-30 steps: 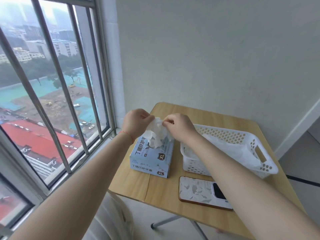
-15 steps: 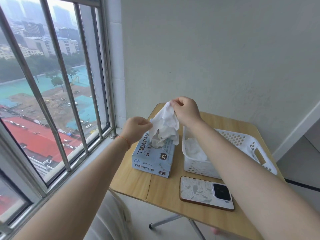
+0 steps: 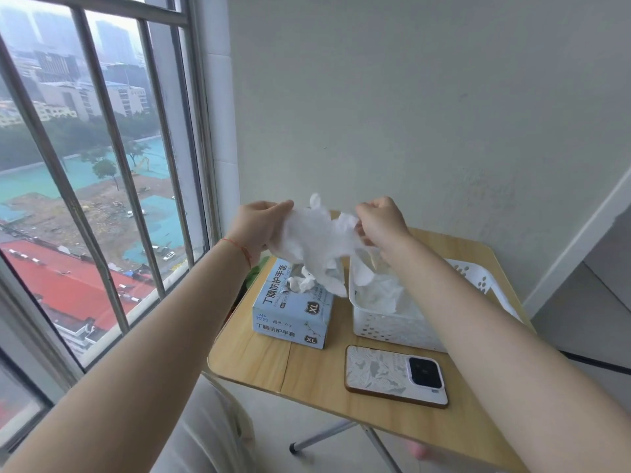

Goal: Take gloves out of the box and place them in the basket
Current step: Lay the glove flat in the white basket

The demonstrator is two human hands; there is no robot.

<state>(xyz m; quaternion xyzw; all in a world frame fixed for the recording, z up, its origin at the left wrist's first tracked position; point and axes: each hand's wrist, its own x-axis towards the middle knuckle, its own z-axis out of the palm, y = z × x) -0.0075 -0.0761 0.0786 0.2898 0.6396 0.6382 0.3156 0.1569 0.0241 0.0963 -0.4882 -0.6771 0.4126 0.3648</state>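
A white glove (image 3: 317, 240) is stretched in the air between both hands, above the box and the basket's left end. My left hand (image 3: 259, 227) grips its left edge and my right hand (image 3: 379, 223) pinches its right edge. Below it the light blue glove box (image 3: 293, 312) lies on the small wooden table, with more white gloves bunched in its top opening. To its right stands the white perforated basket (image 3: 386, 326), which holds several white gloves (image 3: 379, 295). My right forearm hides much of the basket.
A phone (image 3: 396, 375) in a patterned case lies face down near the table's front edge. The wooden table (image 3: 307, 373) stands in a corner, with a barred window (image 3: 102, 165) to the left and a wall behind.
The glove has come up out of the box. My left hand rose and took hold of its left edge, and both hands now spread it at about the same height.
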